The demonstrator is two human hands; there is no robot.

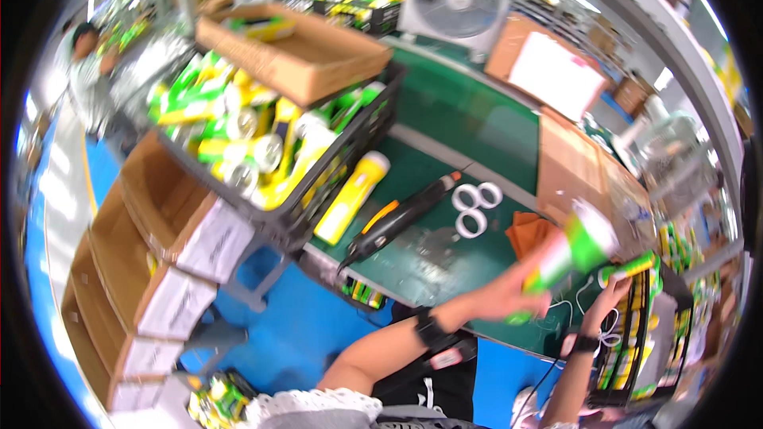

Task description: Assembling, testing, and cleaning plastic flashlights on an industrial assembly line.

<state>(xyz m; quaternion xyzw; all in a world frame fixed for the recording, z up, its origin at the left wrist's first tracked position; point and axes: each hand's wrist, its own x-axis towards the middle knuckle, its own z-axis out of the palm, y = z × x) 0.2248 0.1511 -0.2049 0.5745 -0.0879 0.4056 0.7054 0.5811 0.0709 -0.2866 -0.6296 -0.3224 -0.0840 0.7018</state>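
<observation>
My left hand (509, 292) is closed around a green flashlight (584, 242) with a white head, raised over the right part of the green worktable (469, 155); motion blurs both. Farther right, my right hand (606, 303) has its fingers closed on a green and yellow flashlight (633, 265) at the edge of a black crate (628, 349) full of similar ones. On the table lie a yellow flashlight (352, 199), a black electric screwdriver (404, 218) and several white rings (470, 223). An orange cloth (531, 232) lies behind my left hand.
At the left, a black crate (294, 218) overflows with yellow and green flashlights, a cardboard tray (334, 71) on top. Cardboard bins (151, 270) stand below it. A fan (457, 0) and a cardboard sheet (572, 163) are beyond the table. Another person (91, 87) works far left.
</observation>
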